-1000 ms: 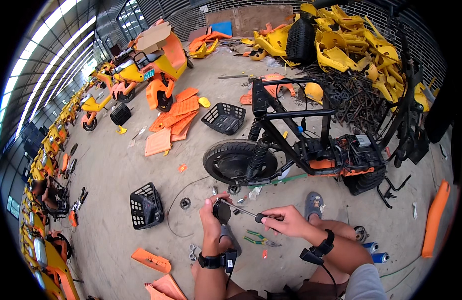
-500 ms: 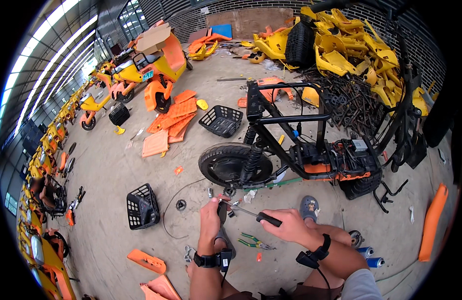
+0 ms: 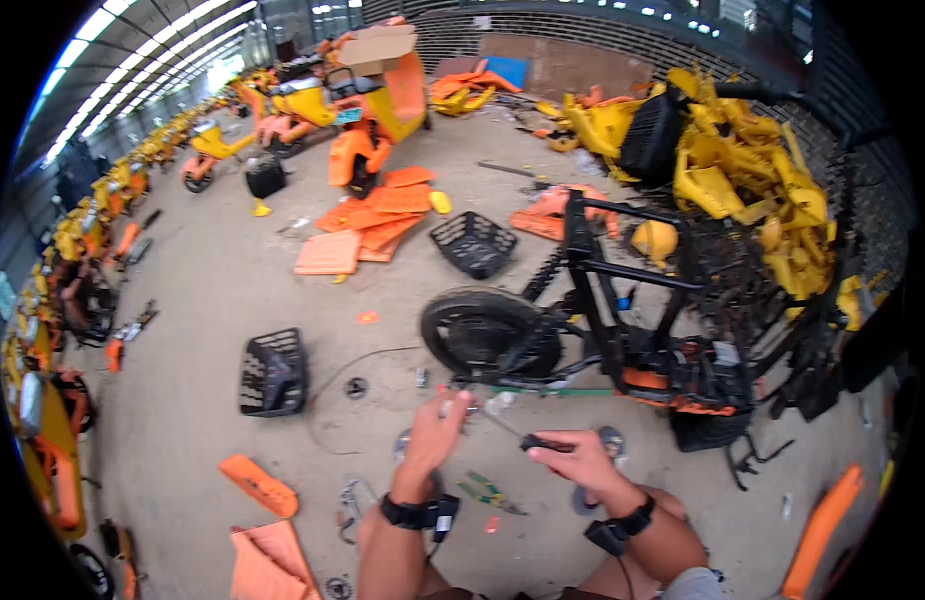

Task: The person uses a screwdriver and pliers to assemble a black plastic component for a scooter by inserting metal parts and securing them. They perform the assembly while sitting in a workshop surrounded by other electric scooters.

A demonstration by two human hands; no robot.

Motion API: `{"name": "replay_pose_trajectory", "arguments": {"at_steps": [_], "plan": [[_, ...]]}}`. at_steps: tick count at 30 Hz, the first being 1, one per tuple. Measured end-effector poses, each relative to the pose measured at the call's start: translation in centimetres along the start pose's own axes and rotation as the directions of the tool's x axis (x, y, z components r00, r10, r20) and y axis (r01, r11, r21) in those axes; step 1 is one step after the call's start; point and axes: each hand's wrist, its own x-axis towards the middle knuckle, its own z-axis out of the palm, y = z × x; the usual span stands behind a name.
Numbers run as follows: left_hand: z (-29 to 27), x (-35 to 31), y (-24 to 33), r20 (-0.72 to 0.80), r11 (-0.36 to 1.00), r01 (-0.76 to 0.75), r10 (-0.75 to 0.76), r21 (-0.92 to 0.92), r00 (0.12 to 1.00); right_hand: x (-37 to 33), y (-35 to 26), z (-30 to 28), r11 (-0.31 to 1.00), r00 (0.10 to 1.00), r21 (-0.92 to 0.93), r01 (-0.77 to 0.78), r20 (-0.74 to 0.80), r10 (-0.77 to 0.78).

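My right hand (image 3: 581, 462) is wrapped round the black handle of a screwdriver (image 3: 505, 424), its thin metal shaft slanting up and left. At the shaft's tip is my left hand (image 3: 436, 432), fingers closed in a pinch; whatever sits between them is small and blurred. Just beyond both hands a stripped black scooter frame (image 3: 615, 330) rests on the floor with its rear wheel (image 3: 495, 338) toward the left. Green-and-yellow pliers (image 3: 491, 492) lie on the concrete between my forearms.
Black plastic baskets (image 3: 274, 372) (image 3: 474, 245) stand left and beyond the wheel. A small sprocket (image 3: 356, 387) and thin cable lie near the left basket. Orange panels (image 3: 328, 252) are scattered on the floor; yellow body parts (image 3: 705, 165) are heaped far right. Scooters (image 3: 383, 110) line the left.
The whole view has tilted and shifted, and is now blurred. Both hands keep the same pose, with the screwdriver still held between them; its shaft slopes a little more steeply.
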Motion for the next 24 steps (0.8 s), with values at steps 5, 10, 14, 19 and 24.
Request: {"name": "replay_pose_trajectory", "arguments": {"at_steps": [5, 10, 14, 19, 24], "plan": [[-1.3, -0.7, 0.1, -0.061, 0.998, 0.01, -0.015, -0.07, 0.998, 1.4, -0.1, -0.1, 0.943, 0.965, 0.21, -0.259, 0.091, 0.245], [-1.0, -0.4, -0.4, -0.022, 0.999, 0.03, -0.031, -0.025, 0.999, 1.6, -1.1, -0.9, 0.839, 0.931, 0.403, -0.365, 0.146, 0.335], [0.2, -0.5, 1.2, -0.025, 0.999, -0.011, 0.01, -0.038, 1.0, 1.1, -1.0, -1.8, 0.864, 0.952, 0.398, -0.307, 0.139, 0.274], [2.2, 0.0, 0.5, -0.055, 0.999, -0.01, 0.008, -0.046, 0.998, 0.4, -0.6, -3.1, 0.902, 0.963, 0.354, -0.245, -0.017, 0.269], [3.7, 0.5, 1.1, -0.07, 0.997, -0.002, -0.003, -0.071, 0.998, 0.0, 0.7, -4.9, 0.692, 0.925, 0.688, -0.216, -0.082, 0.371]]}}
